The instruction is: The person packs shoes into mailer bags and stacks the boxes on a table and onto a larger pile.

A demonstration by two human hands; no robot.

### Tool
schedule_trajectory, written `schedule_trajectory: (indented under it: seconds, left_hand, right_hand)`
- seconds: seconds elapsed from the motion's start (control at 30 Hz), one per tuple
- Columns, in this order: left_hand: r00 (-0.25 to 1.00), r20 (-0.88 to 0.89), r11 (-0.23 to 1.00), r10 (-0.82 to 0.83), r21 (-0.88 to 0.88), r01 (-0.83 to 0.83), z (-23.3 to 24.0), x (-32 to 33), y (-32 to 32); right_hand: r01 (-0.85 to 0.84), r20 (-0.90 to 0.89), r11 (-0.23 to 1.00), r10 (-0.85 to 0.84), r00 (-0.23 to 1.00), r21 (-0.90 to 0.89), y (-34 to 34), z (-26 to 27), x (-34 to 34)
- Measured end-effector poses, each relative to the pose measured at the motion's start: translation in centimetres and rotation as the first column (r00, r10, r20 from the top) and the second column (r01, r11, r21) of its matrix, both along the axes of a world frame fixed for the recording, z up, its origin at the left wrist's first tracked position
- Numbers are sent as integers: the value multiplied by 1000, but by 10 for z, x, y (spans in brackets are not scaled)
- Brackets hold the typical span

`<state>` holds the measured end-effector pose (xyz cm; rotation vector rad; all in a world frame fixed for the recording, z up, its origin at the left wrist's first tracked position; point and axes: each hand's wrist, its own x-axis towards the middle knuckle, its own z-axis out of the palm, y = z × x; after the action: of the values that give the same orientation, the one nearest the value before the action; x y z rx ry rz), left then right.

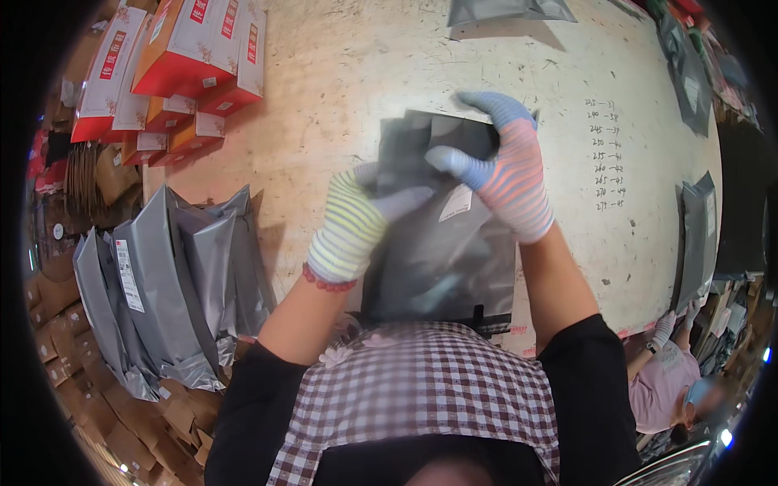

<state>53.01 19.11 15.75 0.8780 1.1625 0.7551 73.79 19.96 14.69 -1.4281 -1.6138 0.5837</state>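
A flat grey plastic mailing bag point(437, 261) lies in front of me, possibly with more layers beneath it. A white label point(456, 203) bearing print is on its face. My left hand point(358, 215), in a yellow-and-grey striped knit glove, pinches its left side, with the thumb on top and the fingers mostly hidden. Over the bag's upper right corner is my right hand point(507, 170), gloved in blue and pink stripes. Its thumb lies across the bag, and its fingers arch apart from the thumb beyond the top edge, slightly blurred.
Red-and-white shoeboxes point(188, 48) are stacked at upper left. Several filled grey mailers point(164, 273) stand at left. Another mailer point(510, 11) lies at the far edge, and more point(699, 237) line the right edge. Handwritten numbers mark the tabletop point(565, 231). A co-worker point(665, 376) is at lower right.
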Motion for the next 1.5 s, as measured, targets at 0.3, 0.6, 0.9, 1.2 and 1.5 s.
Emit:
schedule_trajectory:
  seconds: [0.3,0.6,0.9,1.2,1.5]
  left_hand:
    - [1000,19,995,25,98,-27,13,-1,-33]
    - [989,83,992,123,25,-125,28,5,-37]
    - [971,196,971,134,169,-168,13,14,-43]
    - [802,-551,624,-232,547,557,9,8,-63]
    - [949,-135,892,-286,324,315,3,17,-66]
  right_hand:
    - [-220,-385,941,108,917,-259,-23,25,16]
    - [-210,-461,934,57,886,-288,-39,23,18]
    - [-115,-244,983,77,967,-145,-51,30,21]
    - [-353,-24,935,354,935,46,-68,66,48]
    - [-250,-350,910,127,928,-332,-82,64,64]
